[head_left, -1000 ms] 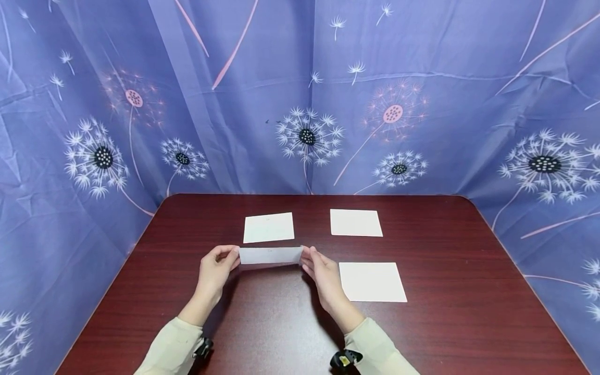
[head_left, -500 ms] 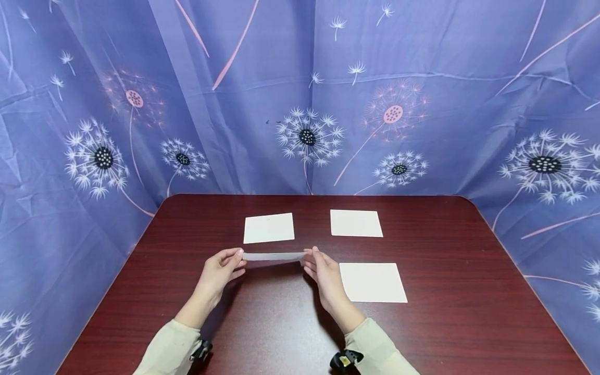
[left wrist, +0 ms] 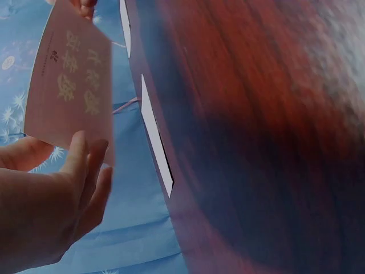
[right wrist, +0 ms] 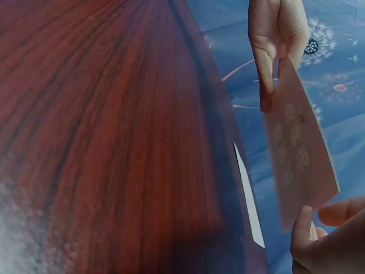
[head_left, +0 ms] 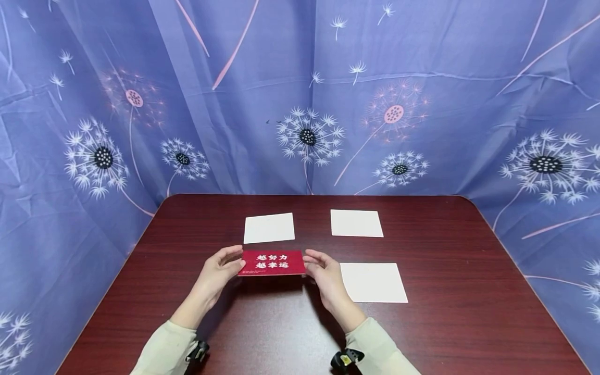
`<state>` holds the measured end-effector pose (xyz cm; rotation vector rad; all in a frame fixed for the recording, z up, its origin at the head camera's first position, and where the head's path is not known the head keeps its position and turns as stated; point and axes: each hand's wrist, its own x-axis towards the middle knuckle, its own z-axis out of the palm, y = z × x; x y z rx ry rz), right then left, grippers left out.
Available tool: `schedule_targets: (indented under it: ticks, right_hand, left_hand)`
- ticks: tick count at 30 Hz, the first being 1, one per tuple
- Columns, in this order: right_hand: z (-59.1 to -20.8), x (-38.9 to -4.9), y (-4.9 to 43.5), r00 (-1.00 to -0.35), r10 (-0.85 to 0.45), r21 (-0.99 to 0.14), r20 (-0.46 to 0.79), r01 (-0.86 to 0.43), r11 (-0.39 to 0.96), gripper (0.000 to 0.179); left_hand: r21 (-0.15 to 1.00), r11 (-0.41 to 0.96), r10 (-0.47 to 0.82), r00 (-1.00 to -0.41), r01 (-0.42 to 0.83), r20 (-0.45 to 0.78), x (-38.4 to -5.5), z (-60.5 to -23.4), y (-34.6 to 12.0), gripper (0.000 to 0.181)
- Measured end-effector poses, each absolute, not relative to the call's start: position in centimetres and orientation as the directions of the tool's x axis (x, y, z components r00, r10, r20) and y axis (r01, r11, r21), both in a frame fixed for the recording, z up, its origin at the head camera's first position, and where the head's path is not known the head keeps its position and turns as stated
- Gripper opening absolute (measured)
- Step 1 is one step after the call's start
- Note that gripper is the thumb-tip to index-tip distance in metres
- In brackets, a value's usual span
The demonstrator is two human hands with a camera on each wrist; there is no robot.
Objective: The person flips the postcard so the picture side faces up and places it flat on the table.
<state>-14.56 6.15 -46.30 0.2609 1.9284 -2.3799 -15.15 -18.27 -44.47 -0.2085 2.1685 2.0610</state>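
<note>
A red card with white printed characters [head_left: 273,263] is held above the table in the head view. My left hand [head_left: 213,273] pinches its left short edge between thumb and fingers. At the opposite short edge, my right hand [head_left: 328,278] holds the card with its fingertips. The left wrist view shows the card [left wrist: 74,80] tilted, its pale side with faint lettering facing that camera, and the left hand [left wrist: 57,194] below it. From the right wrist, the same card [right wrist: 299,154] hangs between both hands, off the tabletop.
Three white cards lie flat on the dark red table [head_left: 450,323]: one at back left [head_left: 269,228], one at back right [head_left: 356,223], one beside the right hand [head_left: 375,282]. A blue dandelion-print curtain [head_left: 234,130] surrounds the table.
The held card has turned over: its pale face showed first, then it stood nearly edge-on, and now its red printed face shows. Both hands stay in nearly the same place.
</note>
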Motion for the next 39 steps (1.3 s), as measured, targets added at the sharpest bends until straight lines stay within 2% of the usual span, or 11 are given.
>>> schedule_targets:
  ticks: [11, 16, 23, 39]
  right_hand:
    - [-46.3, -14.2, 6.2, -0.99, -0.035, -0.99, -0.135, 0.136, -0.046, 0.049]
    - [-46.1, -14.2, 6.2, -0.99, -0.057, -0.992, -0.127, 0.125, 0.03, 0.059]
    - [-46.3, -14.6, 6.4, -0.981, -0.111, -0.987, -0.158, 0.156, 0.022, 0.07]
    - [-46.8, -15.3, 5.7, -0.964, -0.154, -0.957, -0.219, 0.181, 0.228, 0.077]
  left_hand:
    - [0.939, 0.301, -0.032, -0.986, -0.166, -0.164, -15.2, -44.8, -18.1, 0.052]
    - [0.922, 0.358, -0.023, -0.989, -0.148, -0.149, -15.3, -44.9, -18.1, 0.05]
    - [0.898, 0.413, 0.023, -0.984, -0.151, -0.176, -15.6, -45.0, -18.1, 0.058]
    - [0.747, 0.655, 0.079, -0.972, -0.115, -0.219, -16.0, -45.9, -18.1, 0.069]
